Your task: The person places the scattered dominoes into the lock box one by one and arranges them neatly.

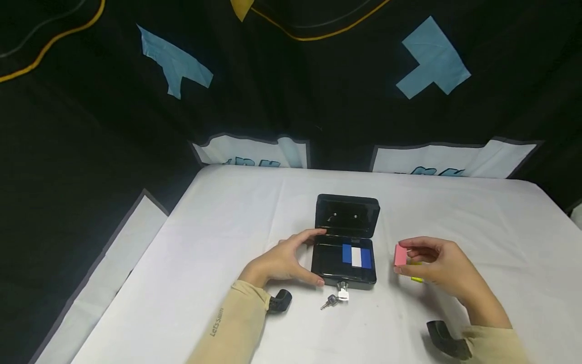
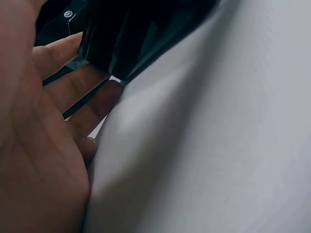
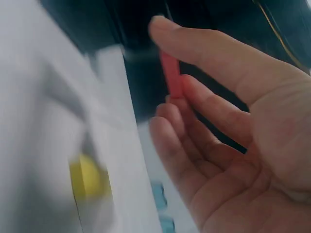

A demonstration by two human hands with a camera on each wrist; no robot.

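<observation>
A small black cash box [image 1: 345, 263] stands on the white table with its lid [image 1: 347, 216] raised. Inside lie blue blocks [image 1: 366, 258] and a white block [image 1: 356, 257], side by side. My left hand [image 1: 284, 260] grips the box's left end, thumb at the front corner and index finger near the hinge; its other fingers touch the box's side [image 2: 141, 39]. To the right of the box, my right hand [image 1: 438, 263] pinches a pink block [image 1: 400, 255] between thumb and fingers, above the table. Partly behind that hand is a yellow object [image 1: 416, 279], blurred in the right wrist view.
Keys [image 1: 331, 302] hang from the lock [image 1: 343, 291] at the box's front. A white cloth [image 1: 227, 217] covers the table. Beyond it hangs a black curtain [image 1: 282, 101] with blue patches. Black wrist-worn pieces [image 1: 279, 302] sit near both sleeves.
</observation>
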